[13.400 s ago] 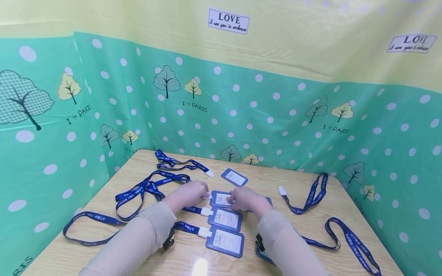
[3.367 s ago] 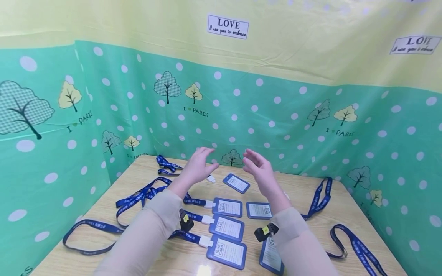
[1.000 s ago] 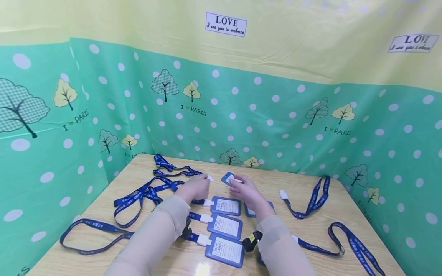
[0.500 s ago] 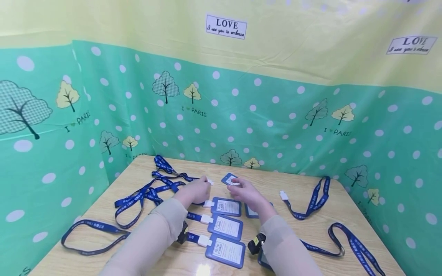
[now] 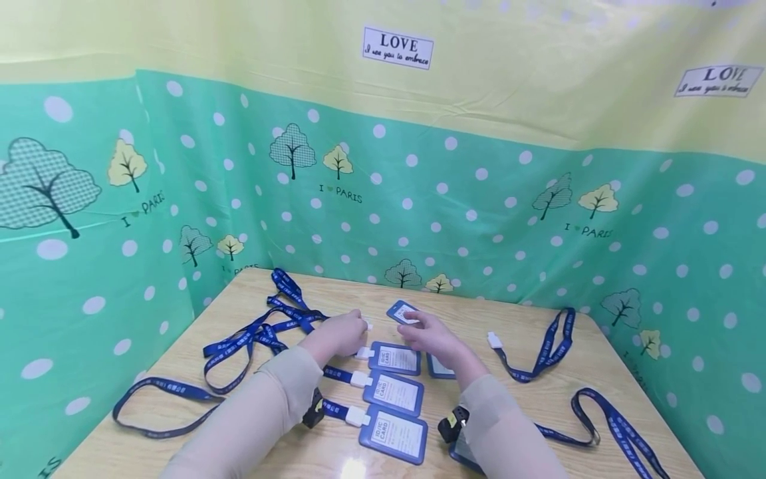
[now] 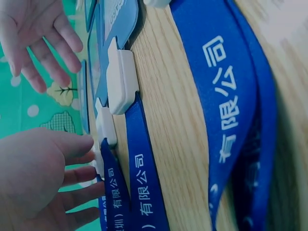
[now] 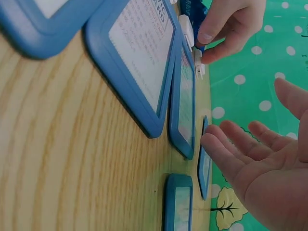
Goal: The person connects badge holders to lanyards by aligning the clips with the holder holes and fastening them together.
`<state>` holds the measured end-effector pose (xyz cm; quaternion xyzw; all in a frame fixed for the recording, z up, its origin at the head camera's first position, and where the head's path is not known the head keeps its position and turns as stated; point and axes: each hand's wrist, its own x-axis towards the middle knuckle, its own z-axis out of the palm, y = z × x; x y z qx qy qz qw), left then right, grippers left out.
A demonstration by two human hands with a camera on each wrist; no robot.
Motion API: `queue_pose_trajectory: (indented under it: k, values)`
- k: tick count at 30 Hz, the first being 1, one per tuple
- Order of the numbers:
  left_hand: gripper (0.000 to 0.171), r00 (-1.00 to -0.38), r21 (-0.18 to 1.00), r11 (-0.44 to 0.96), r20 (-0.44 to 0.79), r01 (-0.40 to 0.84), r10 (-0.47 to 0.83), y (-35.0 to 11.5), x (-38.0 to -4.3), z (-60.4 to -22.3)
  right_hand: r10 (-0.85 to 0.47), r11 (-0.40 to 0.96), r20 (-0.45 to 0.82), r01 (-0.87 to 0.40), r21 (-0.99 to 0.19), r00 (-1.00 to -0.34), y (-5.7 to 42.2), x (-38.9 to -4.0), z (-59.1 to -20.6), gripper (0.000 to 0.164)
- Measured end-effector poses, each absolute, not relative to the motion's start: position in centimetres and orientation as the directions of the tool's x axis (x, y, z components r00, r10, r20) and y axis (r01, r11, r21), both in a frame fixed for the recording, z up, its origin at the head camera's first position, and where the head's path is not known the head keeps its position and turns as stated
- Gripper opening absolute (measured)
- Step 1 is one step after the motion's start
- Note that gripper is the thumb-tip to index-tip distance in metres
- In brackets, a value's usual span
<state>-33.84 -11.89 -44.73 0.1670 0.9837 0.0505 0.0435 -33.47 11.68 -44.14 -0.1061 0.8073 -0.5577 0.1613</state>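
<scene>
While left fingers [image 7: 228,47] pinch the far lanyard [image 5: 288,287], its white clip [image 5: 368,325] drawn nearer than before, right fingers [image 7: 224,156] spread

The left forearm [image 5: 251,416] and right forearm [image 5: 511,429] are slanting forward and inward. The left hand [image 5: 340,334] is forming a pinch; the right hand [image 5: 435,340] is hovering near it, palm facing inward, fingers loosely extended.

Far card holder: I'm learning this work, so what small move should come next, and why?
Probably close the right hand gently on the far card holder to steady it: that hand is open beside it, while the left hand pinches a white lanyard clip not yet joined to it.
</scene>
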Motion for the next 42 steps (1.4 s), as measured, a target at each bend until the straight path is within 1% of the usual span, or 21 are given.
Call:
queue_pose_trajectory:
  k: [5,8,14,19,22,24,29,42]
  values:
    - [0.029,-0.949,0.076,0.947,-0.03,0.311,0.314,-11.8,-34.2,-45.2,-0.347,0.367,-0.147,0.01,-0.93,-0.926,11.8,-33.5,-44.1,0.072]
    - [0.024,-0.945,0.06,0.944,-0.008,0.326,0.327,-11.8,-34.5,-45.2,-0.347,0.379,-0.146,0.004,-0.925,-0.926,11.9,-33.6,-44.1,0.072]
    - [0.015,-0.928,0.101,0.923,0.017,0.371,0.371,-12.2,-35.0,-45.2,-0.343,0.401,-0.138,-0.012,-0.916,-0.929,11.9,-33.8,-44.3,0.073]
    - [0.017,-0.924,0.134,0.915,0.013,0.38,0.381,-12.5,-35.3,-45.1,-0.343,0.42,-0.133,-0.025,-0.907,-0.93,11.7,-33.9,-44.2,0.068]
    - [0.016,-0.917,0.133,0.908,0.02,0.397,0.398,-12.5,-35.5,-45.0,-0.34,0.429,-0.132,-0.029,-0.903,-0.931,11.7,-33.8,-44.1,0.064]
    - [0.015,-0.915,0.12,0.908,0.02,0.402,0.403,-12.4,-35.6,-45.0,-0.339,0.435,-0.131,-0.032,-0.9,-0.932,11.7,-33.8,-44.1,0.064]
    - [0.012,-0.928,0.122,0.921,0.004,0.371,0.373,-12.2,-35.8,-45.0,-0.337,0.45,-0.13,-0.038,-0.892,-0.932,11.7,-33.7,-44.0,0.068]
    - [0.011,-0.948,0.16,0.934,0.049,0.319,0.315,-11.9,-36.8,-45.2,-0.343,0.465,-0.136,-0.042,-0.884,-0.93,11.8,-33.8,-43.7,0.062]
